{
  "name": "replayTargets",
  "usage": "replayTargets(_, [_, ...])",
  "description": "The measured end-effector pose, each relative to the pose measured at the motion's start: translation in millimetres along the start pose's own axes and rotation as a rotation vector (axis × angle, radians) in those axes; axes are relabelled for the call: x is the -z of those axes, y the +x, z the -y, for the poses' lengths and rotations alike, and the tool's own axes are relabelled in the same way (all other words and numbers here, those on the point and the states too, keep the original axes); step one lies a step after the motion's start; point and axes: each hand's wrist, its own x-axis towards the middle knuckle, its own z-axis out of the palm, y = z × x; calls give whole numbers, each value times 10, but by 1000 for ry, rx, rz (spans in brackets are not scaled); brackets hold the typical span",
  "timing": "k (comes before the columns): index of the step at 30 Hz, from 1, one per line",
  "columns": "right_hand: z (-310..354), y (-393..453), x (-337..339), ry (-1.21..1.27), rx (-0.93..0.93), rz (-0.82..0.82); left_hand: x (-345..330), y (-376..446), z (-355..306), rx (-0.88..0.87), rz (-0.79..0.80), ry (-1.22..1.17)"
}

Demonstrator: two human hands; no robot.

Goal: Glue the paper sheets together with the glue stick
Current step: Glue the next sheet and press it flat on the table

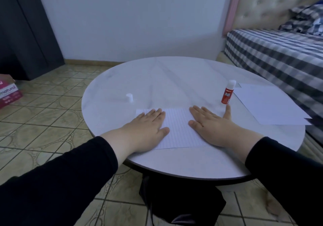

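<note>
Lined sheet: a ruled paper sheet (176,128) lies flat on the round white bench (174,75), near the edge closest to the person, right between the two hands.
Left hand: left hand (146,129) is laid palm down on the sheet's left part, fingers straight and together, so the grip is open and flat, just pressing.
Right hand: right hand (211,126) does the same on the right part of the sheet, fingers spread out, little finger reaching off the paper toward the glue.
Glue stick: red glue stick (227,93) stands upright on the bench just beyond the right hand's little finger; can't tell if they actually touch. White top end up.
Cap: a small white cap (129,97) stands by itself on the bench, beyond the left hand, well apart from the stick.
Other paper: plain white sheets (269,103) lie at the right side of the bench, a corner poking past the rim.
Containers: a pink-and-white box (8,93) sits on the tiled floor at the left; contents not visible.
Around: checked bed (279,51) on the right, dark cabinet (22,24) on the left.
Sleeves: both arms in black sleeves (61,182).
</note>
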Motion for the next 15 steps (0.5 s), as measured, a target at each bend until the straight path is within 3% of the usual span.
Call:
replayTargets(4, [-226, -10, 35, 2, 0, 25, 39, 36, -63, 39, -42, 93])
replayTargets(8, [-228, -19, 38, -37, 132, -2, 32, 148, -272, -136, -15, 46])
replayTargets(15, [-452, -358, 59, -66, 277, 138, -21, 206, -212, -148, 19, 31])
